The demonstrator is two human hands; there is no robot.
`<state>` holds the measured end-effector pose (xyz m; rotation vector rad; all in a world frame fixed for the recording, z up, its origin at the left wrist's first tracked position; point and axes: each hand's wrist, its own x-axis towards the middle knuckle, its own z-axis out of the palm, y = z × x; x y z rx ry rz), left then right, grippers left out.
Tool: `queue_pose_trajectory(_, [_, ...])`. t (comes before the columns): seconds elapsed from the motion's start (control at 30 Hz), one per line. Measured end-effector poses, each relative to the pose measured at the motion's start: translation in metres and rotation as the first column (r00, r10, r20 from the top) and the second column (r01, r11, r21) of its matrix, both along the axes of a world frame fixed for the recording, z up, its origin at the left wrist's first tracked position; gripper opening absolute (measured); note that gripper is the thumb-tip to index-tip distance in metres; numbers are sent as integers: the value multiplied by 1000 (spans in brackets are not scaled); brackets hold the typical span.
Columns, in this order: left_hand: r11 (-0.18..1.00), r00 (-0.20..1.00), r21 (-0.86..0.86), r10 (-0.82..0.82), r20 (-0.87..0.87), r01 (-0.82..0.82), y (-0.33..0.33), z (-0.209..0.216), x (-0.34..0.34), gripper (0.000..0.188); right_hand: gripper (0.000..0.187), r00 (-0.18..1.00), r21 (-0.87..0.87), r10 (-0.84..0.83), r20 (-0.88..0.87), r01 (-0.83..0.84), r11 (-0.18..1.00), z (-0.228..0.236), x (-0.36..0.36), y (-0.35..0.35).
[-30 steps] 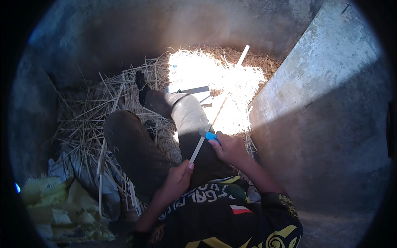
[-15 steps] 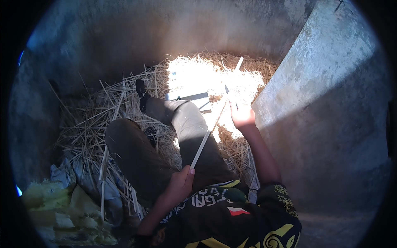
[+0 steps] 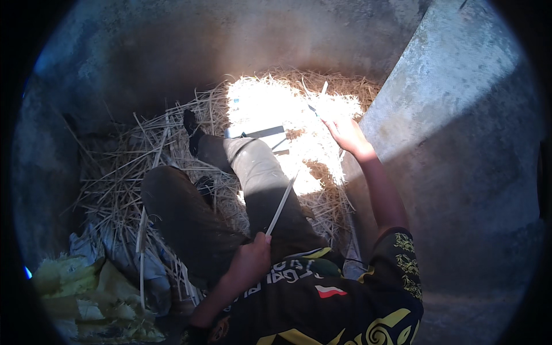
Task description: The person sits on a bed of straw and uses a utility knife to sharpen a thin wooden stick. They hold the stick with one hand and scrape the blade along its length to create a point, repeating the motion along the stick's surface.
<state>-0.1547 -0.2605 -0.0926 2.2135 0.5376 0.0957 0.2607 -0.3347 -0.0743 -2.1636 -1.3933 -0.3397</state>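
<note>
My left hand [image 3: 251, 257] is closed round the lower end of a thin pale wooden strip, which looks like bamboo [image 3: 280, 207]. The strip slants up and away across my right thigh, its far tip in the bright patch. My right hand [image 3: 348, 137] is raised over the sunlit shavings, apart from the strip. It grips what looks like a knife [image 3: 312, 109]; the dark pointed blade shows past my fingers, while glare and the hand hide the handle.
Straw-like shavings [image 3: 123, 167] cover the floor round my legs. A pale block with a dark strip [image 3: 264, 132] lies beyond my right knee. Concrete walls [image 3: 454, 115] close in ahead and at right. Yellowish crumpled sheeting [image 3: 86, 293] lies at lower left.
My right hand with the knife has moved forward and to the right, off the strip. The strip's far end now reaches less far; my left hand has hardly moved.
</note>
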Motion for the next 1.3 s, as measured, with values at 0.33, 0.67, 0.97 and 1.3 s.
queue_pose_trajectory(0.33, [990, 994, -113, 95, 46, -89, 1, 0, -6, 33, 45, 862, 209, -388, -325, 465, 860, 24, 71, -18])
queue_pose_trajectory(0.67, [413, 983, -911, 167, 73, -3, 22, -12, -8, 25, 29, 996, -93, 83, -13, -84, 992, 10, -82, -9])
queue_pose_trajectory(0.97, [863, 963, -483, 237, 128, -148, 11, -24, -9, 24, 34, 976, -351, 218, -29, -214, 911, -24, -105, -2])
queue_pose_trajectory(1.3, [944, 976, -294, 188, 112, -148, 7, -3, -12, 22, 41, 930, -93, -366, -31, 362, 928, 4, 46, 38])
